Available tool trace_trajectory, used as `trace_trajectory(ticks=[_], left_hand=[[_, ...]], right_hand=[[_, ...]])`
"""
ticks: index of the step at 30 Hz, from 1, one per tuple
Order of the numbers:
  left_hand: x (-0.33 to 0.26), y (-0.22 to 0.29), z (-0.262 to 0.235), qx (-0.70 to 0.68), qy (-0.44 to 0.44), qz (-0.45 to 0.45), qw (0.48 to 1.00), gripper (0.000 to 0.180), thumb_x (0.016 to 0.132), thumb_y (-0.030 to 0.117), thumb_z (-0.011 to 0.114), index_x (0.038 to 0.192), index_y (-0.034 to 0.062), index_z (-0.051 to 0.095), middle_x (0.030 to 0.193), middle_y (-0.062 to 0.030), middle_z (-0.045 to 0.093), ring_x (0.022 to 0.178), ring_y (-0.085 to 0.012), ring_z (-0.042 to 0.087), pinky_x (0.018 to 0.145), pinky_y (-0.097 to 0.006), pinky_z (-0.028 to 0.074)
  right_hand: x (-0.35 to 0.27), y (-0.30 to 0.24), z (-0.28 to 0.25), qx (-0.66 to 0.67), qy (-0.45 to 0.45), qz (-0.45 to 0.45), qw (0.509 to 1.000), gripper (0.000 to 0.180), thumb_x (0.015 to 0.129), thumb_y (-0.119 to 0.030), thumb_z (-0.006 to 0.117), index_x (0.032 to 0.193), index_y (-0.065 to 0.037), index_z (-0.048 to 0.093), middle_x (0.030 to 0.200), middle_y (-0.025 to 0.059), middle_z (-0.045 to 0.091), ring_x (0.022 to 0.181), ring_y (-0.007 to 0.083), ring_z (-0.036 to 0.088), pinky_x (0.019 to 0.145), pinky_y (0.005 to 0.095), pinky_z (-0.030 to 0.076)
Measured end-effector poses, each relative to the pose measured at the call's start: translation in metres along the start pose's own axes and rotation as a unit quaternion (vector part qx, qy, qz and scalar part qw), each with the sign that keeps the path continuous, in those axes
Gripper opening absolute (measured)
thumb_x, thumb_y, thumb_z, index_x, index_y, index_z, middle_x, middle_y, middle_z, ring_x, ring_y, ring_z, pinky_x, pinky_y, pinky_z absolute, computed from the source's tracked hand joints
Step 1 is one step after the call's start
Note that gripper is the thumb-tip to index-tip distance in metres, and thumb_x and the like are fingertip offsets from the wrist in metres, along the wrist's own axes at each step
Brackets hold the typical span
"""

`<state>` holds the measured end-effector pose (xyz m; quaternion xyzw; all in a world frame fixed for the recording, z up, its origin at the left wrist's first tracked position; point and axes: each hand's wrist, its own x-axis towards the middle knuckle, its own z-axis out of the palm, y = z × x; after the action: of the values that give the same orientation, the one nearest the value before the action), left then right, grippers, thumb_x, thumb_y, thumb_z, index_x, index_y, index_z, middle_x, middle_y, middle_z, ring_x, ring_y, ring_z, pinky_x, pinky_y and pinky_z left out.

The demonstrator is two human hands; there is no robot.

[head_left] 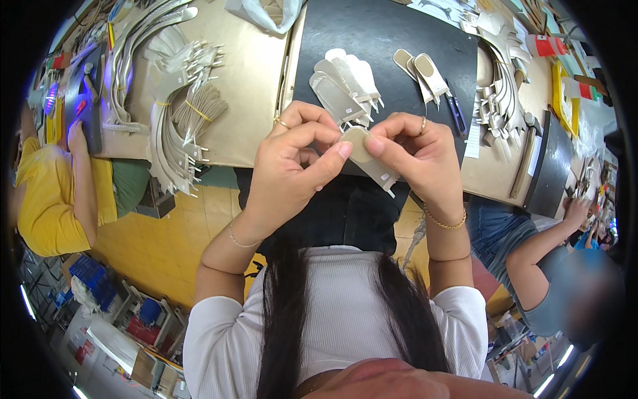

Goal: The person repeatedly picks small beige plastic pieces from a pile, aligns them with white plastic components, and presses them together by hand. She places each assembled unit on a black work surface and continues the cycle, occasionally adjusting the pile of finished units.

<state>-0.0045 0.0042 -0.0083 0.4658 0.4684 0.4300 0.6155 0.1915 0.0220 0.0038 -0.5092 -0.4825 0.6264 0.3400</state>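
Between my two hands is a small grey leather-like piece (381, 173) with a beige oval patch at its rounded end. My left hand (293, 157) pinches the left edge of that end between thumb and fingers. On the other side, my right hand (423, 157) grips it with thumb and forefinger. Just beyond my fingers, a fanned stack of similar pale grey pieces (343, 82) lies on the black board (412, 20). Farther right are a few pieces with beige oval patches (426, 70). Beside those rests a dark blue pen-like tool (456, 112).
Bundles of long curved pale strips (166, 143) lie on the brown paper at the left, with more strips (503, 86) at the right. A plastic bag (269, 14) sits at the back. A person in yellow (50, 193) works at left, another person (531, 266) at right.
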Motion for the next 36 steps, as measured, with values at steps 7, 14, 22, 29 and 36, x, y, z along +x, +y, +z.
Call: trace_trajectory(ticks=[7,14,22,29,36], left_hand=[[0.01,-0.028,0.009,0.198,0.031,0.162,0.966,0.015,0.086,0.009,0.071,0.096,-0.0019,0.067,0.109,-0.0094,0.049,0.079,-0.0132,0.055,0.063,-0.025,0.048],[0.047,-0.054,-0.012,0.322,0.131,0.125,0.929,0.049,0.083,0.021,0.076,0.125,0.0018,0.059,0.113,-0.0129,0.053,0.107,-0.0264,0.052,0.093,-0.034,0.042],[0.05,-0.062,-0.013,0.422,0.12,0.204,0.875,0.049,0.073,0.019,0.081,0.116,0.0023,0.062,0.108,-0.0129,0.056,0.099,-0.0307,0.052,0.088,-0.039,0.044],[0.046,-0.063,-0.009,0.424,0.093,0.219,0.874,0.044,0.079,0.014,0.074,0.119,0.0,0.06,0.107,-0.0139,0.056,0.096,-0.0312,0.055,0.086,-0.04,0.045],[0.05,-0.072,-0.008,0.377,0.089,0.247,0.888,0.029,0.081,0.014,0.067,0.103,0.003,0.052,0.103,-0.0155,0.054,0.094,-0.033,0.054,0.083,-0.043,0.043]], right_hand=[[-0.002,0.015,-0.001,-0.098,0.042,-0.045,0.993,0.015,0.087,-0.013,0.071,0.091,0.001,0.068,0.079,0.007,0.068,0.068,0.0108,0.06,0.063,0.0246,0.048],[0.038,0.044,-0.06,-0.179,0.279,-0.132,0.934,0.026,0.086,-0.012,0.073,0.107,0.0,0.064,0.075,0.0065,0.068,0.065,0.01,0.06,0.061,0.0245,0.047],[0.083,0.005,-0.051,-0.428,0.311,-0.224,0.818,0.038,0.076,-0.015,0.079,0.109,-0.004,0.063,0.105,0.0133,0.061,0.104,0.0308,0.056,0.091,0.0406,0.044],[0.22,-0.038,0.064,-0.433,0.098,-0.466,0.765,0.012,0.087,-0.015,0.067,0.092,-0.004,0.067,0.096,0.0108,0.063,0.078,0.03,0.065,0.07,0.0377,0.052],[0.349,-0.062,0.161,-0.507,0.098,-0.397,0.759,0.028,0.087,-0.028,0.067,0.095,-0.001,0.062,0.104,0.0167,0.058,0.087,0.0359,0.065,0.07,0.0434,0.054]])
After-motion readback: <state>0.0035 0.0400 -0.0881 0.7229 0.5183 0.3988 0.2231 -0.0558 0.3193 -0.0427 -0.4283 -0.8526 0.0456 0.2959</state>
